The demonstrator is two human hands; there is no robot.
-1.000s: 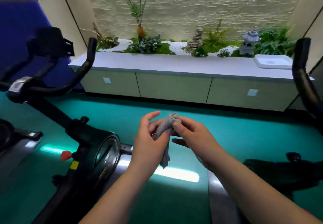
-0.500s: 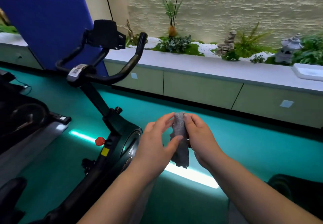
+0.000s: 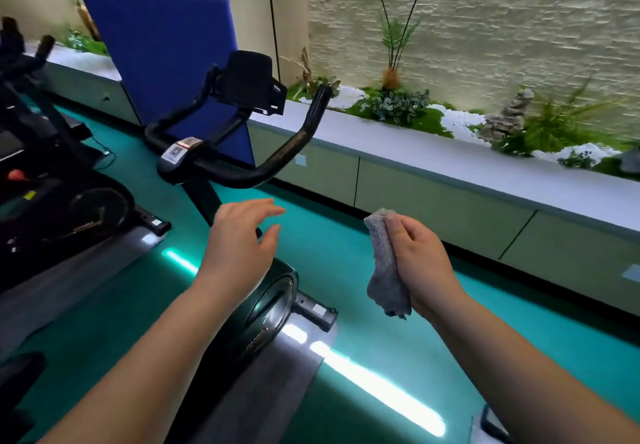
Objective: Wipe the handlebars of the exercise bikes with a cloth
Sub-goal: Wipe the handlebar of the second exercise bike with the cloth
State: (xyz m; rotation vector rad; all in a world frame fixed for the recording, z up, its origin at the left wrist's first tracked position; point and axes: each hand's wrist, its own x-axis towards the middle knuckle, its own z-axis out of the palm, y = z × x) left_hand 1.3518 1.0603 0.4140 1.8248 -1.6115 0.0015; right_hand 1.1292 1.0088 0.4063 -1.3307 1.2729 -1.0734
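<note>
Right hand (image 3: 420, 263) gripped the bunched grey cloth (image 3: 386, 263), fingers curled round it, at 3 o'clock of the left hand (image 3: 239, 239), spread and empty, handlebars (image 3: 277, 159) at its 12 o'clock.

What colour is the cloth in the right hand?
Grey, a fuzzy cloth, seen in the head view.

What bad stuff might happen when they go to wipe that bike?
The cloth is bunched in the right hand, so it may only wipe a thin strip of the handlebar. Wiping near the phone holder might knock it. The left hand is empty, so nothing steadies the bike.
</note>
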